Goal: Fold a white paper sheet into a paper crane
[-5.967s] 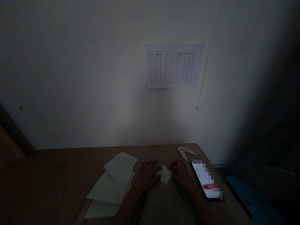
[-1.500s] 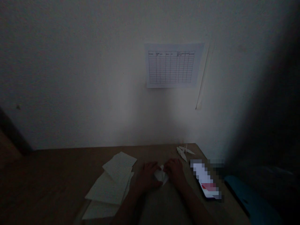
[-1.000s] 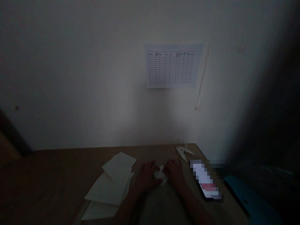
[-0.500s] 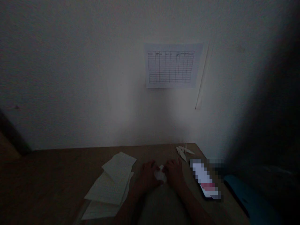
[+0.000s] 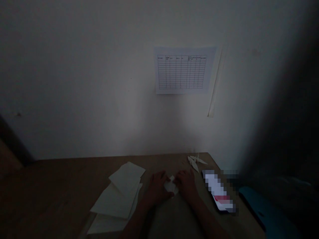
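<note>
A small folded piece of white paper lies on the wooden table between my two hands. From the left, my left hand grips its edge, with the thumb along the near side. My right hand holds the opposite side with bent fingers pressed on the paper. Parts of the paper are hidden under the fingers, and the dim light blurs its folds. Beyond my right hand sit several small folded paper pieces, pointed in shape.
To the left lie several loose paper sheets, overlapping. A phone with a lit, pixelated screen rests near the right table edge. A printed table sheet hangs on the wall behind. Something blue stands beyond the right edge.
The paper between my hands shows slightly more of its right side. Both hands stay almost in place.
</note>
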A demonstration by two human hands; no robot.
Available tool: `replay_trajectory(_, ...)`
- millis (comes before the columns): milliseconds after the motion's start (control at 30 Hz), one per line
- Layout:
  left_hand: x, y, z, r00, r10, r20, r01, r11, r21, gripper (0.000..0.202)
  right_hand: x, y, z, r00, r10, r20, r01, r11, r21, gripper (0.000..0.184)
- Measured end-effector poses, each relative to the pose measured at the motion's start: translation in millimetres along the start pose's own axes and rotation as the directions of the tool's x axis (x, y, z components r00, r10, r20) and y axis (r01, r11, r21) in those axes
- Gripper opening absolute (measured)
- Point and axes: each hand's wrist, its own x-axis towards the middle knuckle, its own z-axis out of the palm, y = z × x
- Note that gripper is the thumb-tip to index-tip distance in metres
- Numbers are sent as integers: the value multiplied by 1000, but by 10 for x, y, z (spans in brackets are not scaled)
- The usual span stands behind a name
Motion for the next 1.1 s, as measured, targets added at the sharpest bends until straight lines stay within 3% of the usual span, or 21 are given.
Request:
replay_trajectory(300, 20, -51, 50, 999, 5, -31, -6, 1000, -20, 67, -33, 132, 49, 997, 71, -21, -69, 994, 81, 13)
replay_trajectory(767, 40, -105, 138, 998, -24, -66, 27, 998, 50, 79, -13, 68, 12, 994, 112, -4, -112, 994, 1, 11)
replay_trajectory(1100, -4, -22, 28, 999, -35, -29, 37, 998, 60, 80, -12, 23, -5, 995, 102, 8, -101, 992, -77, 11)
